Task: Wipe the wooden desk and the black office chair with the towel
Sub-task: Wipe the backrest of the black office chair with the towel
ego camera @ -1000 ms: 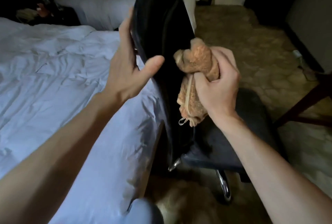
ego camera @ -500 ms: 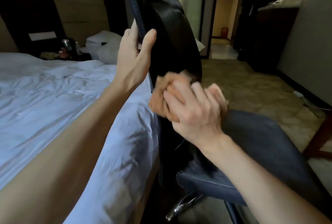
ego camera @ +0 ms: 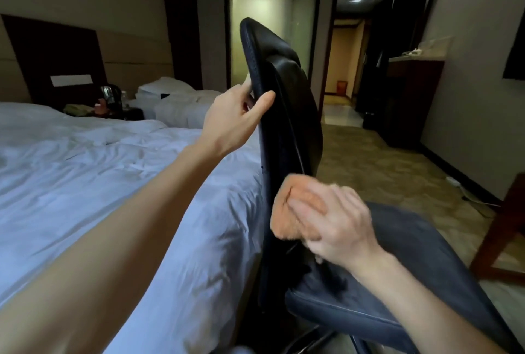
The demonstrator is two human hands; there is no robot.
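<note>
Right now your left hand (ego camera: 235,118) is clamped on the black office chair (ego camera: 287,103), about halfway up the backrest's near edge. Your thumb lies on the side facing you and your fingers curl round the edge. The backrest stands nearly upright and is seen edge-on.

Your right hand (ego camera: 338,228) is closed round the towel (ego camera: 295,211), an orange cloth bunched into a wad. It presses the wad against the lower part of the backrest, just above where the back meets the seat (ego camera: 420,257). Hand and cloth are both a little blurred, so you cannot tell how each finger lies.

The chair stands just beside a bed (ego camera: 85,183) with rumpled white sheets on your left. A second bed (ego camera: 181,106) lies beyond it. At the right edge a dark wooden leg (ego camera: 505,228) stands on the patterned carpet (ego camera: 383,160); whether it belongs to the desk you cannot tell.
</note>
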